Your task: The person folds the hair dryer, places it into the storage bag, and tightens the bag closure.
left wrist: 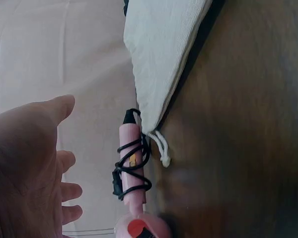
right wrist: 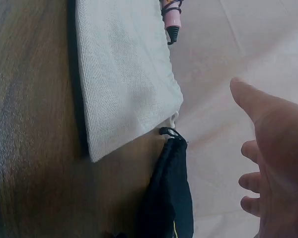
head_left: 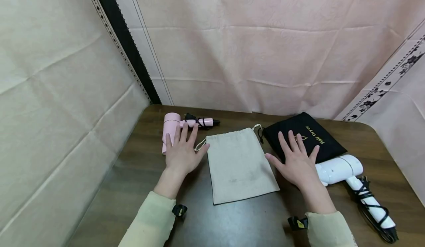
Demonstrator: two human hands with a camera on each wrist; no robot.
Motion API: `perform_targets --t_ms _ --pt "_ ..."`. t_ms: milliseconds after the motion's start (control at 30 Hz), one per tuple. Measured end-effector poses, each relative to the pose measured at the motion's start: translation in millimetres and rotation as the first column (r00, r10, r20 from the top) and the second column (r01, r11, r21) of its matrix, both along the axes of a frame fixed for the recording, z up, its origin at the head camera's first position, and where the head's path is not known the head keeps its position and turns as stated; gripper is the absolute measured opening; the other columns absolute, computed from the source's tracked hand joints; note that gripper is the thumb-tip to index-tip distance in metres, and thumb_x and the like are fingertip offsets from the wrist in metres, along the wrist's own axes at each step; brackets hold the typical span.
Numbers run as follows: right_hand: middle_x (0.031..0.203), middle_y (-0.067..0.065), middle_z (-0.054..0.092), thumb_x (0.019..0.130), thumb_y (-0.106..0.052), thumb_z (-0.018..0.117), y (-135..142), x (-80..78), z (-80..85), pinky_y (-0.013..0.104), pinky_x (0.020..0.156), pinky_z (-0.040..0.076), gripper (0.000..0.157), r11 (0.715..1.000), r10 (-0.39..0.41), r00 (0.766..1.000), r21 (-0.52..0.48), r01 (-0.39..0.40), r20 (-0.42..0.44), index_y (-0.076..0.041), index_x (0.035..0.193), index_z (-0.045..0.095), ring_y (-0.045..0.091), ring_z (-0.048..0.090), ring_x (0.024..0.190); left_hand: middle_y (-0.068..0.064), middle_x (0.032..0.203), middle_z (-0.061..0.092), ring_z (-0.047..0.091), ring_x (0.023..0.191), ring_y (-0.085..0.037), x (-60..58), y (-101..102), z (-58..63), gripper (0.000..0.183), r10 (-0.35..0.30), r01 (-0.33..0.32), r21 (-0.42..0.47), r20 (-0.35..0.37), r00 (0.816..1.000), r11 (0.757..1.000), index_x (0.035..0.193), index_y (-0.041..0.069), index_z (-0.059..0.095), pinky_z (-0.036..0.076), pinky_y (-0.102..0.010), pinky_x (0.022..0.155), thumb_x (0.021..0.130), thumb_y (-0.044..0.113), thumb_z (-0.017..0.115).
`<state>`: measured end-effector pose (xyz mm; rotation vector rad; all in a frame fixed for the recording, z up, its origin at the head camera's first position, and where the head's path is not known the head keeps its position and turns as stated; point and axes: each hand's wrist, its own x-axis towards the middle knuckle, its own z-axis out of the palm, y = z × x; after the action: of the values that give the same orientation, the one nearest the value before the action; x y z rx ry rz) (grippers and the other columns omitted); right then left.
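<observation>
My left hand [head_left: 182,155] is held palm down with fingers spread, nearest the pink hair dryer [head_left: 171,127], whose handle [left wrist: 131,158] is wrapped in its black cord. My right hand [head_left: 297,162] is spread the same way and overlaps the black drawstring pouch [head_left: 312,129] printed "Hair Dryer" in gold. Between the hands a cream drawstring bag [head_left: 240,166] lies flat, its white cord ends at the upper corners. Right of the right hand lies a white hair dryer [head_left: 342,167], partly hidden by that hand, with a black cord around its handle. Both hands hold nothing.
Everything lies on a dark wooden table [head_left: 139,188] with rounded far corners. Pale cloth [head_left: 265,48] hangs behind it, and more cloth [head_left: 66,110] drapes along the left side. Dark straps are on both wrists.
</observation>
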<state>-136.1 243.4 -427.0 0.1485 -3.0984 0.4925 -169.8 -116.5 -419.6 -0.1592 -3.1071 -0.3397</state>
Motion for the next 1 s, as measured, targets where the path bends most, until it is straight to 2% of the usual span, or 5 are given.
perform_targets --t_ms 200,400,533,700,1000 --pt "0.177 0.022 0.008 0.101 -0.077 0.05 -5.5 -0.4 1.6 0.085 0.114 -0.011 0.097 1.0 0.015 1.0 0.006 -0.015 -0.006 -0.019 0.173 0.018 0.045 0.002 0.163 -0.017 0.178 0.011 0.009 0.164 -0.041 -11.4 -19.6 7.2 0.086 0.015 -0.015 -0.027 -0.012 1.0 1.0 0.173 0.022 0.018 0.0 -0.069 0.128 0.106 0.071 0.041" --pt "0.178 0.02 0.008 0.1 -0.078 0.049 -13.2 -1.7 3.6 0.084 0.114 -0.012 0.098 0.999 0.034 0.999 0.015 -0.034 0.01 -0.02 0.173 0.019 0.044 0.002 0.164 -0.02 0.178 0.006 0.006 0.164 -0.043 -26.0 -46.0 12.1 0.09 0.046 -0.046 -0.019 -0.009 0.999 0.999 0.173 0.018 0.013 0.002 -0.072 0.126 0.106 0.072 0.039" --pt "0.178 0.019 0.008 0.1 -0.078 0.048 -18.2 -2.6 5.6 0.083 0.115 -0.014 0.098 0.998 0.053 0.998 0.015 -0.053 0.017 -0.02 0.173 0.018 0.043 0.002 0.164 -0.023 0.177 0.007 0.01 0.162 -0.047 -35.7 -61.1 15.5 0.093 0.078 -0.078 0.007 0.005 0.997 0.997 0.173 0.015 0.011 0.008 -0.074 0.125 0.105 0.072 0.039" --pt "0.178 0.018 0.009 0.101 -0.076 0.051 -23.4 -2.3 7.9 0.082 0.116 -0.013 0.096 0.996 0.083 0.997 -0.018 -0.082 0.013 -0.021 0.173 0.018 0.042 0.004 0.164 -0.029 0.175 0.009 0.014 0.16 -0.051 -45.0 -76.3 19.0 0.096 0.111 -0.113 0.061 0.027 0.993 0.992 0.172 0.011 0.008 0.015 -0.074 0.124 0.105 0.065 0.048" --pt "0.178 0.018 0.014 0.102 -0.067 0.058 -27.0 0.0 10.4 0.083 0.118 -0.002 0.092 0.985 0.119 0.993 -0.128 -0.116 0.009 -0.019 0.172 0.021 0.042 0.008 0.164 -0.035 0.172 0.014 0.026 0.152 -0.06 -60.6 -94.0 8.9 0.103 0.154 -0.169 0.168 0.101 0.983 0.971 0.171 0.006 0.001 0.032 -0.073 0.118 0.104 0.062 0.054"
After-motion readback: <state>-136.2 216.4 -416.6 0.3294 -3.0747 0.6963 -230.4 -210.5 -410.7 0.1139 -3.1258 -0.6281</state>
